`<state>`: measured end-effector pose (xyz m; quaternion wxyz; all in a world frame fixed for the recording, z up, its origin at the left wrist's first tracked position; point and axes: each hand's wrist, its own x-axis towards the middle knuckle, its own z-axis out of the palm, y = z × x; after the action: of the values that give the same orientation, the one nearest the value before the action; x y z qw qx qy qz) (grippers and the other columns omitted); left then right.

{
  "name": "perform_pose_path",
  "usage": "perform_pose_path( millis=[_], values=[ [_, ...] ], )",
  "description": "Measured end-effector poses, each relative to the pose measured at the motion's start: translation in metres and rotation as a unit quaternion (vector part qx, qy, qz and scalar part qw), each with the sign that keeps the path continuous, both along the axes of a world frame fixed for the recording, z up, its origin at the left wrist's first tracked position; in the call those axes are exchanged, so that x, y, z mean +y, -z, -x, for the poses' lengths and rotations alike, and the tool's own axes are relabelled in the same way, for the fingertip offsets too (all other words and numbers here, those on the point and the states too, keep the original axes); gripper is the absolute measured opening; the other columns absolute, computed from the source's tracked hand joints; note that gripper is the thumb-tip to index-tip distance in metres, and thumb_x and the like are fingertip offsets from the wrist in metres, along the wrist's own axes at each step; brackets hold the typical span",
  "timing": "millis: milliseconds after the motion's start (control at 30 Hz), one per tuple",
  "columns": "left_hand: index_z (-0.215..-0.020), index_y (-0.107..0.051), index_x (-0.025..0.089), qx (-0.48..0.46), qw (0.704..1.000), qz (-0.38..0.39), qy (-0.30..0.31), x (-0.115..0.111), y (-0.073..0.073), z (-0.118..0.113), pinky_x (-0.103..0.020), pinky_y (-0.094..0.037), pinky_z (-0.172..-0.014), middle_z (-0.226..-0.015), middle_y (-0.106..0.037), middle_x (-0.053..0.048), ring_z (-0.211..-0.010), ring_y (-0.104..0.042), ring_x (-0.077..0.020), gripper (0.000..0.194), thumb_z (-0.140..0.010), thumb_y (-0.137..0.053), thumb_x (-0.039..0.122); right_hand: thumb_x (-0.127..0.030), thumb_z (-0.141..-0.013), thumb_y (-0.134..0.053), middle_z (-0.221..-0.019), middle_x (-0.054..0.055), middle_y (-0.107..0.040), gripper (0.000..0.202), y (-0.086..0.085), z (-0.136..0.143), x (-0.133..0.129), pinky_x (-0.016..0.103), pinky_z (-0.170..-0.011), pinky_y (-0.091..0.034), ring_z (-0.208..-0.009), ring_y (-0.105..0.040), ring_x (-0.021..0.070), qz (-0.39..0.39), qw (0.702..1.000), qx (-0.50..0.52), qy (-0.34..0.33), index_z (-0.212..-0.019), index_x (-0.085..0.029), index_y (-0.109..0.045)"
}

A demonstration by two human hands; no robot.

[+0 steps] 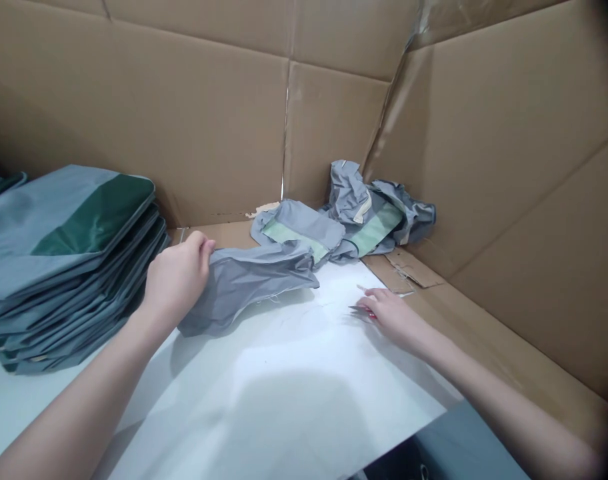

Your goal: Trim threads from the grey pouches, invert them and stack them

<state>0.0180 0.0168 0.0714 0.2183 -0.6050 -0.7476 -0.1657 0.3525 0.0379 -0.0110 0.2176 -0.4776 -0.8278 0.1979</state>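
**Grey cloth [244, 283] pinched in my left hand [177, 273], pointed tool [359, 309] in my right hand [391, 317]**

My left thumb and fingers press together on one end of the cloth, which stretches out to the right of that hand, over the white desk [294, 347]. I judge that I grip it by the end so it falls open and its lower edge, where loose threads [274, 298] hang, is bared toward my other hand. Whether its far end rests on the desk, I cannot tell.

My right hand, well apart from the cloth, has its fingers drawn together around the tool, whose dark tip points left. The fingers hide the rest of it. Holding it low and to the side probably leaves the cloth unobstructed.

Counting: one cloth in my left hand, one tool in my right. Beyond and between both hands lies one heap of crumpled pieces [304, 220]; at least two show light green bands, but the folds hide the full number. To the left of my left hand stands one stack of folded pieces [84, 213], too many to count surely, neatly layered, likely to save room. Farther left, part of a second stack [1, 183] shows.
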Motion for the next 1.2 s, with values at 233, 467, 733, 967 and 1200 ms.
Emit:
perform_pose_path(
  millis=[233, 467, 733, 967, 1200],
  values=[
    [-0.081, -0.051, 0.022, -0.017, 1.0, 0.001, 0.024, -0.006, -0.004, 0.0, -0.023, -0.024, -0.052, -0.062, -0.058, -0.002, -0.057, -0.052, -0.0168, 0.035, -0.086, -0.022, 0.041, -0.023, -0.088, -0.04, -0.139, 0.005, -0.035, 0.033, 0.006, 0.047, 0.006, 0.037, -0.1, -0.033, -0.127, -0.034, 0.0214, 0.03, 0.961, -0.051, -0.269, -0.117, -0.027, -0.055],
    [-0.081, -0.05, 0.023, -0.014, 1.0, 0.011, 0.024, -0.005, -0.003, -0.002, -0.023, -0.022, -0.05, -0.059, -0.056, -0.001, -0.055, -0.051, -0.0171, 0.034, -0.086, -0.021, 0.042, -0.011, -0.085, -0.035, -0.084, 0.008, -0.058, 0.027, 0.014, 0.038, -0.001, 0.024, -0.055, -0.044, -0.064, -0.055, 0.0127, -0.224, 0.972, -0.006, -0.07, -0.1, -0.015, -0.058],
    [-0.083, -0.055, 0.02, 0.059, 0.991, -0.098, 0.071, -0.007, 0.006, 0.002, -0.024, -0.027, -0.052, -0.065, -0.06, -0.003, -0.058, -0.053, -0.0161, 0.036, -0.087, -0.027, 0.042, -0.015, -0.086, -0.043, -0.075, 0.003, -0.06, 0.018, 0.002, 0.125, 0.014, 0.021, -0.048, -0.032, -0.054, -0.049, 0.0073, -0.454, 0.874, 0.008, -0.176, -0.083, -0.014, -0.061],
    [-0.102, -0.055, 0.016, 0.05, 0.949, -0.021, 0.31, -0.035, 0.026, -0.024, -0.03, -0.04, -0.071, -0.089, -0.064, -0.007, -0.081, -0.057, -0.0194, 0.051, -0.075, -0.044, 0.058, -0.022, -0.086, -0.043, -0.076, 0.003, -0.06, 0.018, -0.027, 0.124, 0.016, 0.02, -0.061, -0.037, -0.066, -0.052, 0.0093, -0.251, 0.941, 0.15, -0.169, -0.08, -0.015, -0.059],
    [-0.114, -0.051, 0.027, -0.229, 0.92, 0.14, 0.285, -0.036, 0.001, -0.027, -0.024, -0.042, -0.076, -0.106, -0.063, -0.001, -0.093, -0.057, -0.0156, 0.042, -0.078, -0.049, 0.047, -0.027, -0.078, -0.054, -0.068, 0.0, -0.057, 0.016, -0.069, 0.134, 0.01, 0.02, -0.059, -0.037, -0.063, -0.048, 0.0091, -0.028, 0.953, 0.257, -0.16, -0.071, -0.013, -0.058]
  ],
)
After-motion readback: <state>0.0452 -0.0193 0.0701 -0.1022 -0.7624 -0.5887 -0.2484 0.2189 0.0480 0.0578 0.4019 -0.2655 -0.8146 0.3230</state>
